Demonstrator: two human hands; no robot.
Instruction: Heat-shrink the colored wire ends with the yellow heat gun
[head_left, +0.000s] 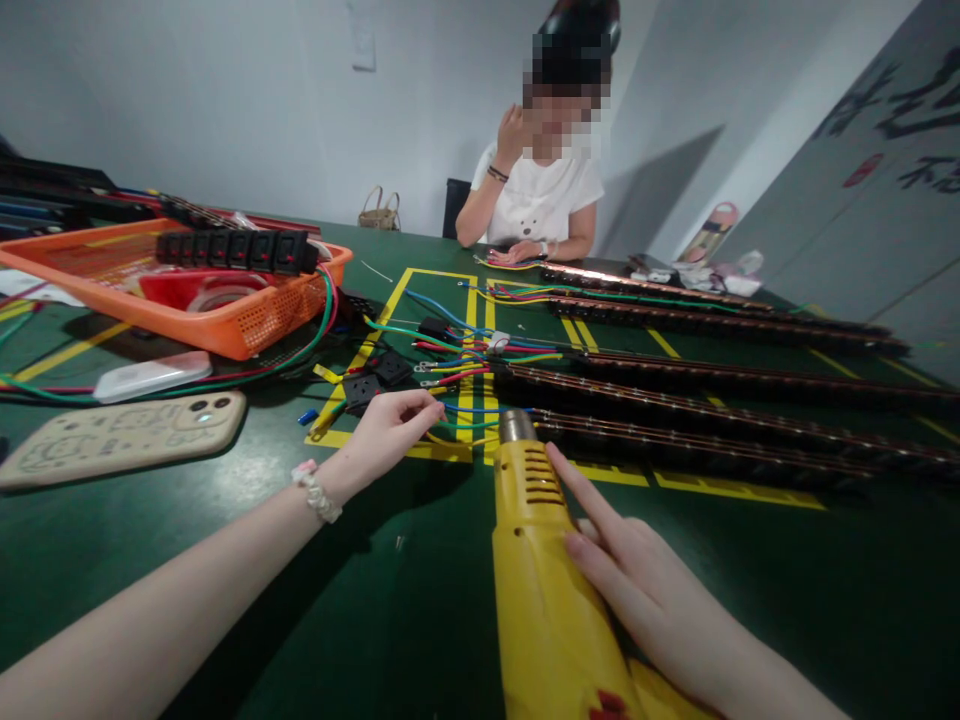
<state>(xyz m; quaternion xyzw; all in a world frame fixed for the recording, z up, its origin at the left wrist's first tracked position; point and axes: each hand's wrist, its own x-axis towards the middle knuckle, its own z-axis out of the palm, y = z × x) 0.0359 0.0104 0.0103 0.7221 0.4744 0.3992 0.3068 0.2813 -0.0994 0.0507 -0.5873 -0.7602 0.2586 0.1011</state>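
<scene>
My right hand (pixel 637 570) is wrapped around a yellow heat gun (pixel 536 560), index finger stretched along its body. The gun's metal nozzle points away from me, close to the blue, green and yellow wires (pixel 480 424) of the nearest long black strip (pixel 675 445). Left of the nozzle, my left hand (pixel 394 430) is closed in a pinch at the ends of these wires. The exact wire between the fingertips is hidden. Just beyond that hand sit small black sockets (pixel 363 392) and other wires with metal ring terminals (pixel 429 368).
An orange basket (pixel 247 335) holding a black socket strip (pixel 236 250) stands at the left. Nearer lie a phone in a beige case (pixel 127 440) and a translucent white case (pixel 154 376). More long strips (pixel 712 320) lie to the right. Across the table sits a person (pixel 536 200).
</scene>
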